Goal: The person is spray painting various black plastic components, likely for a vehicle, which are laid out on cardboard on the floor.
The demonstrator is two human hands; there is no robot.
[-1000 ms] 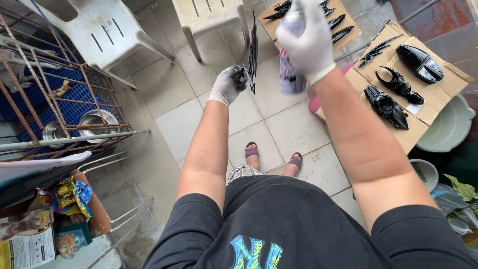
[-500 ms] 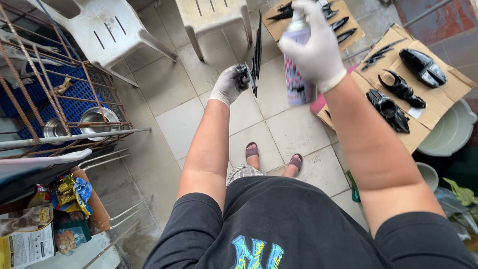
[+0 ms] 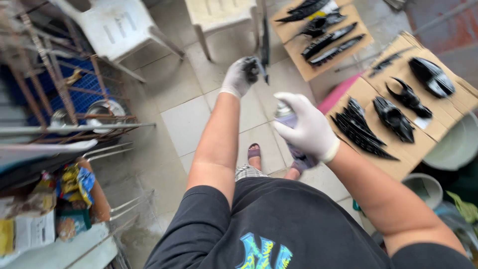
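Lowering the purple-and-white spray can (image 3: 290,130), my gloved right hand (image 3: 307,130) now grips it nearer my chest. My gloved left hand (image 3: 241,75) still clasps the thin black plastic trim piece (image 3: 264,45), so I judge spraying paused.

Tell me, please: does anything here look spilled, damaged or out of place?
Nothing stands out. The right hand grips a spray can, the left hand holds a thin black part, and other black parts lie apart on cardboard.

The spray can (image 3: 288,124) is mostly hidden under the right hand (image 3: 308,130), its label blurred.
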